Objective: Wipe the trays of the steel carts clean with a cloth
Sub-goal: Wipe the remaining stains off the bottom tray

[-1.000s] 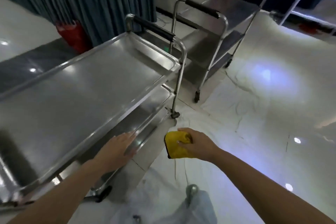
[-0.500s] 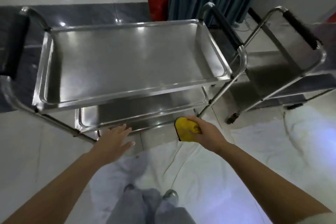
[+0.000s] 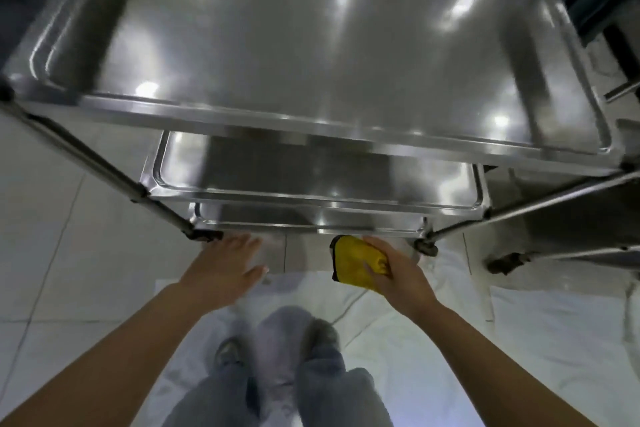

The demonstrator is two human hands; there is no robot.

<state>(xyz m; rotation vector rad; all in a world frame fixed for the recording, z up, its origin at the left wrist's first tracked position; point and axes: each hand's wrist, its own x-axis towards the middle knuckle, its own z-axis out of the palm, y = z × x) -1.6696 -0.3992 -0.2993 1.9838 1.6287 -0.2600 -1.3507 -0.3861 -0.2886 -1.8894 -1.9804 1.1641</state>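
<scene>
Compared with half a second ago, I am now standing square in front of the near steel cart, and my view looks almost straight down on it. Its top tray (image 3: pixel 311 45) fills most of the picture, with the middle tray (image 3: pixel 311 180) and the bottom tray (image 3: pixel 304 220) showing as narrower strips below the top tray's front rim. Before, the cart stood farther off and at an angle, so I judge that the approach is finished and the wiping itself has not yet begun.

My right hand (image 3: pixel 394 270) has kept its grip clamped on the folded yellow cloth (image 3: pixel 356 263), with the fingers curled round it. The cloth is low, just in front of the bottom tray's front edge and toward the cart's right front leg. I cannot tell if it already touches the steel. My left hand (image 3: pixel 225 263) is held flat with the fingers straight and apart, holding nothing, near the cart's left front caster (image 3: pixel 204 236). It has moved forward with me, but it rests on no tray.

A second cart (image 3: pixel 561 218) is beside the first, on its right side. White sheets (image 3: pixel 519 340) lie on the floor under my feet.

The cloth is nearest the lowest tray, so that one seems to come first.
</scene>
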